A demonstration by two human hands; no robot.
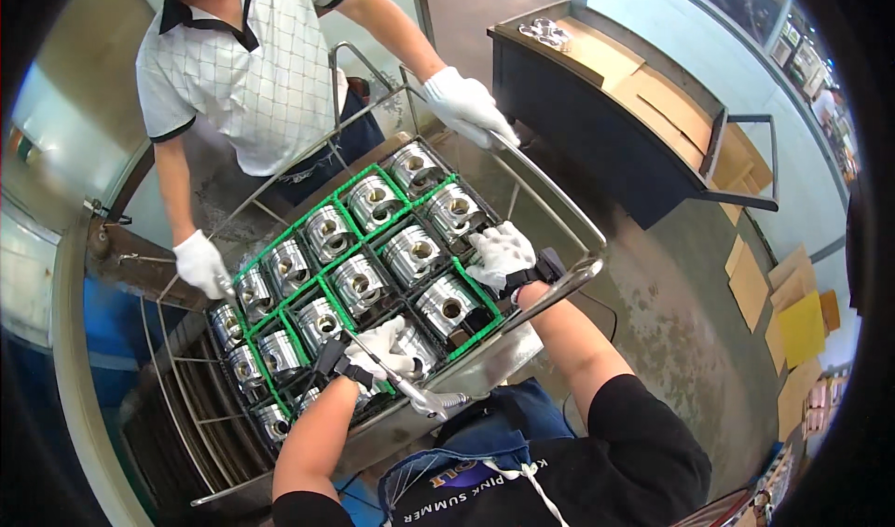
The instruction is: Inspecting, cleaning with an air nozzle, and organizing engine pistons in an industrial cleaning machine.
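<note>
A wire-sided crate [576, 225] holds rows of shiny metal pistons [362, 283] in cells edged with green dividers [352, 221]. My left hand [386, 348], in a white glove, lies over the near row, its fingers at a piston [418, 344]. A silver air blow gun [431, 403] crosses in front of this hand. The gun partly covers the fingers, and I cannot tell how they close. At the right side of the crate, my gloved right hand [503, 255] has its fingers apart, beside a corner piston [449, 307]. Both wrists wear dark straps.
Across the crate, a co-worker's gloved hand [466, 108] rests on the wire frame. Their other hand [201, 264] holds a slim silver tool at the left side. A dark cart [587, 108] lined with cardboard stands at far right. Cardboard sheets [746, 285] lie on the floor.
</note>
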